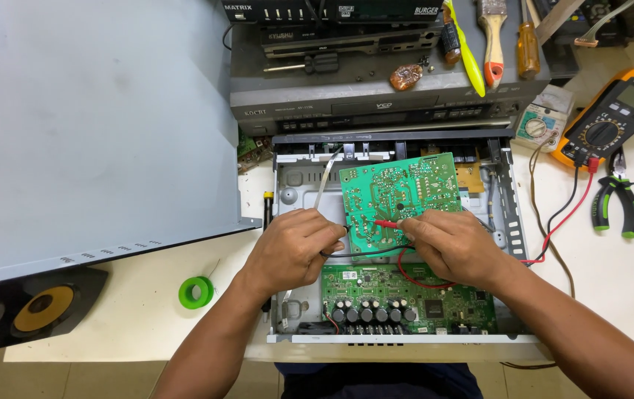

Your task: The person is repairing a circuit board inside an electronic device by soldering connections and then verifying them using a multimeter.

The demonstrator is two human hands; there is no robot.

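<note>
Circuit board (pixel 398 193) lies solder-side up over the opened player chassis (pixel 510 222) on the tabletop (pixel 140 310) — exposing its joints. Right hand (pixel 454 247) pinches a red probe (pixel 386 224) onto it; left hand (pixel 291 247) curls closed around a black probe, tip hidden.

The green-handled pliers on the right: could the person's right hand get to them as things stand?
Probably yes, once freed. The right hand holds a red probe against the green circuit board; the pliers lie uncovered on the table, with only the meter leads between.
</note>
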